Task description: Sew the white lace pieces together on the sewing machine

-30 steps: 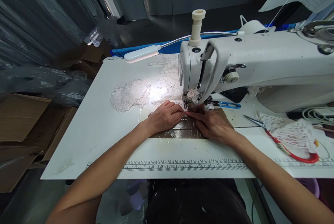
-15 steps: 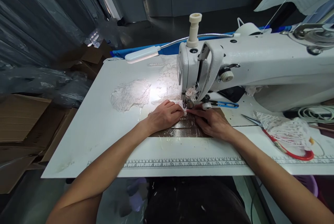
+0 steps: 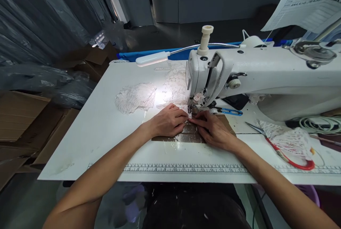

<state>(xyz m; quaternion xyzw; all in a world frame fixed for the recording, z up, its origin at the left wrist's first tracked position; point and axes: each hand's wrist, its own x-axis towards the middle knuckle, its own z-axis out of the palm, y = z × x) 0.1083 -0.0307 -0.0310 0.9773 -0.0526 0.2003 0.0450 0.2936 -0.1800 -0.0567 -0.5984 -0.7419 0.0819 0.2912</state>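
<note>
My left hand (image 3: 171,120) lies just left of the presser foot (image 3: 190,108), its fingers closed on a small piece of white lace (image 3: 189,116). From the other side my right hand (image 3: 215,128) pinches the same lace, thumb and forefinger close to the needle. Most of the lace is hidden under the fingers. Both hands rest over a brown taped patch (image 3: 190,137) on the table. The white sewing machine (image 3: 247,67) stands over them, with a pale fabric rose on its head. More white lace (image 3: 174,83) lies behind my left hand, lit by the lamp.
A separate lace piece (image 3: 135,97) lies to the left. Red-handled scissors (image 3: 282,152) sit at the right under crumpled lace (image 3: 286,136). Blue thread snips (image 3: 230,111) lie behind my right hand. A printed ruler (image 3: 183,168) runs along the front edge. Cardboard boxes (image 3: 23,118) stand left.
The view has tilted and shifted slightly, so the machine appears lower and a little to the right. My hands stay at the presser foot, still holding the lace.
</note>
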